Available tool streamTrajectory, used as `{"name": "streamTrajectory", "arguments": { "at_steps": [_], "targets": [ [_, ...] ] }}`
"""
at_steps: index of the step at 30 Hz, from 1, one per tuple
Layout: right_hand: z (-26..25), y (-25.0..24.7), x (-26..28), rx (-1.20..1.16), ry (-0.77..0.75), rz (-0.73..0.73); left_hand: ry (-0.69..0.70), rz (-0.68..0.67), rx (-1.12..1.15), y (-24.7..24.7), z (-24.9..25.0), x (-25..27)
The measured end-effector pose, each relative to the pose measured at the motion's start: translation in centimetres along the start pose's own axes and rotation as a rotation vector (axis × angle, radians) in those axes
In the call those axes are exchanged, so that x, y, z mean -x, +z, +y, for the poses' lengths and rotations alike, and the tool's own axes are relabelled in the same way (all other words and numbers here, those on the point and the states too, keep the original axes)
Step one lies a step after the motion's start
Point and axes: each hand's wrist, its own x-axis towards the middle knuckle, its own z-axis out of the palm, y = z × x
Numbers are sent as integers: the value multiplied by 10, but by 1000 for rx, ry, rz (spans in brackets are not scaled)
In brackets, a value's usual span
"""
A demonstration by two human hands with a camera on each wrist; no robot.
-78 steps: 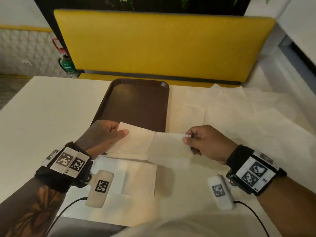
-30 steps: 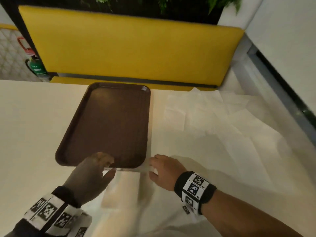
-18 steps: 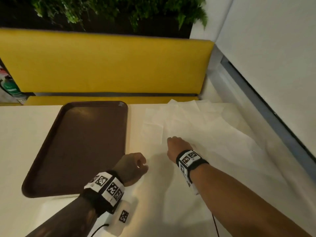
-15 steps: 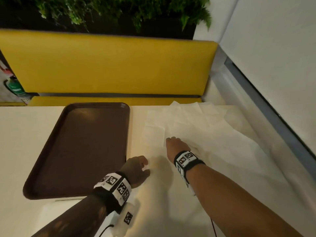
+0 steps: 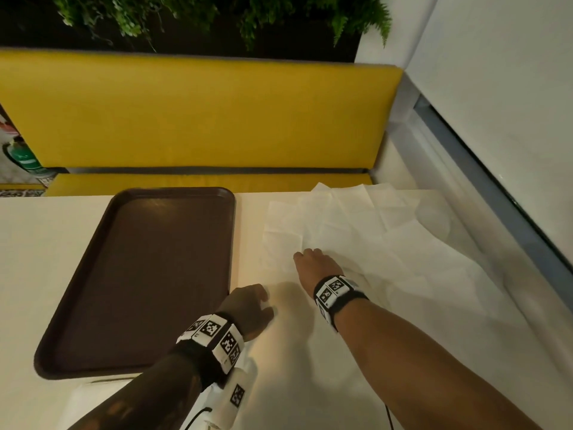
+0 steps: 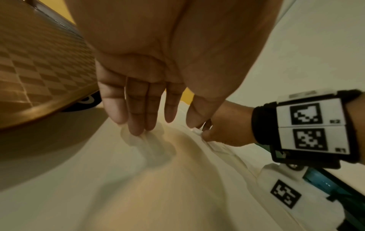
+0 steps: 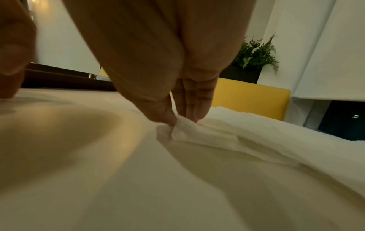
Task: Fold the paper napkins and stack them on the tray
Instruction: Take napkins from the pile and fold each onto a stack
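Note:
The brown tray (image 5: pixel 148 274) lies bare on the left half of the cream table (image 5: pixel 46 259). Several unfolded white napkins (image 5: pixel 372 243) overlap in a loose pile at the back right. My right hand (image 5: pixel 305 254) reaches to the pile's near left edge. In the right wrist view its thumb and fingers (image 7: pixel 177 123) pinch a corner of a napkin (image 7: pixel 189 132) and lift it slightly. My left hand (image 5: pixel 263 302) hovers just right of the tray, fingers (image 6: pixel 138 118) straight and pointing down at the table, holding nothing. White paper (image 5: pixel 90 392) shows in front of the tray, partly under my left forearm.
A yellow bench (image 5: pixel 201 119) runs behind the table, with plants (image 5: pixel 217 13) above it. A white wall with a grey ledge (image 5: pixel 496 197) borders the table's right side. A green extinguisher (image 5: pixel 21 156) stands at far left. The tray's rim (image 6: pixel 39 112) is close beside my left hand.
Both hands let go of the napkin they held and left it in front of the tray. The view turned right, and my right hand reached out to the pile and pinched a napkin.

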Motion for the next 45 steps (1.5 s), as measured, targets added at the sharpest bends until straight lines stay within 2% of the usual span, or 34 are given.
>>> {"name": "streamTrajectory", "arguments": {
  "at_steps": [6, 9, 12, 14, 15, 17, 19, 22, 23, 24, 25, 28, 30, 33, 36, 40, 42, 43, 45],
  "targets": [
    [3, -6, 3, -21, 8, 29, 13, 5, -22, -4, -1, 3],
    [2, -13, 13, -17, -3, 104, 28, 29, 25, -8, 3, 6],
    [-7, -22, 28, -126, -3, 178, 56, 54, 88, -12, 9, 8],
    [-17, -30, 43, -216, -24, 253, 108, 23, 135, -16, 16, 9],
    [-22, -34, 52, -263, -37, 287, 144, 5, 187, -19, 21, 12],
    [-32, -45, 69, -349, -59, 341, 180, -22, 434, -26, 32, 20],
    [-40, -54, 84, -396, -72, 407, 176, 75, 581, -34, 38, 30],
    [-48, -67, 99, -417, -80, 541, 240, 436, 328, -45, 37, 45],
    [-49, -70, 102, -433, -75, 584, 279, 468, 235, -50, 36, 48],
    [-50, -73, 105, -445, -72, 625, 312, 444, 200, -53, 35, 49],
    [-52, -76, 107, -451, -79, 669, 316, 368, 264, -56, 33, 49],
    [-57, -84, 113, -483, -128, 759, 302, 53, 884, -63, 38, 49],
    [-60, -86, 118, -518, -168, 757, 339, 21, 1121, -63, 41, 50],
    [-63, -90, 126, -580, -283, 668, 454, 75, 1266, -60, 44, 57],
    [-63, -95, 134, -664, -377, 582, 536, 89, 1281, -66, 41, 66],
    [-47, -115, 147, -785, -407, 726, 446, 56, 1157, -81, 31, 80],
    [-33, -124, 147, -755, -395, 748, 448, 7, 1073, -90, 28, 88],
    [-26, -127, 145, -743, -392, 684, 466, -34, 1032, -96, 29, 93],
    [-15, -130, 141, -757, -384, 402, 482, -92, 970, -104, 32, 100]
  ]
}}
